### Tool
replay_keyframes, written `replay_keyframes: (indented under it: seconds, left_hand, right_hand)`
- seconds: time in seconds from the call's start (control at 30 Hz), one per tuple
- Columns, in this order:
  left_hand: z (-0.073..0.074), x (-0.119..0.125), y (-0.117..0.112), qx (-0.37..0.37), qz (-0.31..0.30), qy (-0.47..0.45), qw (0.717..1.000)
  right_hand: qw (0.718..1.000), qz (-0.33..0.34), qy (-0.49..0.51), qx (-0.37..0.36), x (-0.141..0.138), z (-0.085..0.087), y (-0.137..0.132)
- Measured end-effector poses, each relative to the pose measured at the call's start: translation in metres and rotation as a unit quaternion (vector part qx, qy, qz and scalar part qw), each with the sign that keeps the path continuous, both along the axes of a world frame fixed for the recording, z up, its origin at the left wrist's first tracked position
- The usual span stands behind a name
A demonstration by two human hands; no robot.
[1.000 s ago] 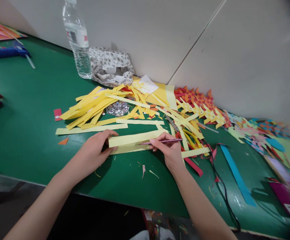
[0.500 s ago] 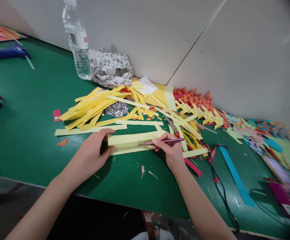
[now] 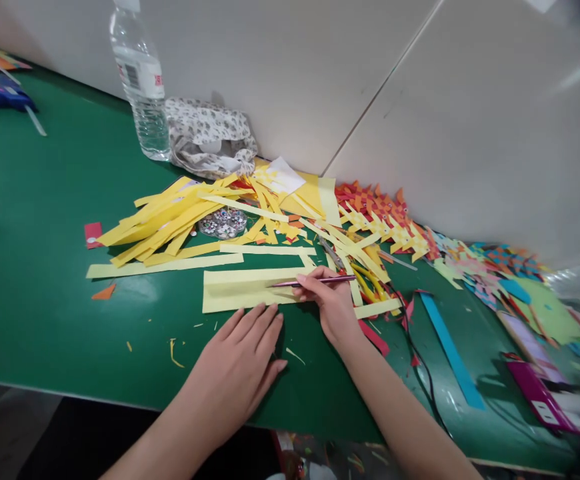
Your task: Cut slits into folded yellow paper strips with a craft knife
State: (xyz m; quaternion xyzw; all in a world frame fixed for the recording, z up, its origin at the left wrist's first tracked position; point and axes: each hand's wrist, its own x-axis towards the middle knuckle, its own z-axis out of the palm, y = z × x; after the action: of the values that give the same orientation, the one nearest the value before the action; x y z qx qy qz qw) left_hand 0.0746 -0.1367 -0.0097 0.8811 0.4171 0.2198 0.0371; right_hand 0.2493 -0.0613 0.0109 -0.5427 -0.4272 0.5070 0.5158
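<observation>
A pale yellow paper strip [image 3: 243, 291] with a lengthwise crease lies in front of me on the green table. At its right end, my right hand [image 3: 331, 303] pinches a slim purple pointed tool [image 3: 283, 284], whose tip lies over the paper; I cannot tell whether it is tweezers or a knife. Flat below the strip's near edge rests my left hand [image 3: 237, 360], fingers stretched out and holding nothing. The fingertips come close to the paper edge. Small paper scraps [image 3: 174, 353] lie around the hands.
Behind the strip is a heap of yellow paper strips [image 3: 165, 223] beside a clear dish of small beads [image 3: 223, 222]. A water bottle [image 3: 143, 87] and a patterned pouch [image 3: 213, 137] stand by the wall. Woven paper pieces [image 3: 377, 217], a black cord [image 3: 415, 353] and a blue strip [image 3: 453, 350] lie rightward.
My left hand has let go of the paper's left end and moved right and down, flattening below it. The paper now lies flatter. The right hand keeps hold of the tool.
</observation>
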Motion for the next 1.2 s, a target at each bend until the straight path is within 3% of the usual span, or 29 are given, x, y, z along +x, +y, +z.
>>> replay_keyframes:
  seconds: [0.47,0.77,0.97,1.2]
  left_hand:
    - [0.002,-0.021,0.008,0.05,0.082,0.011,0.995]
    - [-0.001,-0.021,0.007,0.018,0.103,0.016,0.994]
    - [0.001,-0.02,0.008,0.015,0.106,0.014,0.994]
    - [0.002,-0.02,0.008,0.005,0.114,0.013,0.993]
  right_hand:
    - [0.993,-0.048,0.073,-0.075,-0.026,0.012,-0.024]
    - [0.999,0.026,0.0,-0.037,-0.016,0.009,-0.027]
    - [0.999,0.034,-0.036,0.0,-0.001,-0.002,-0.017]
    - [0.999,0.035,-0.025,0.011,-0.009,0.0,-0.02]
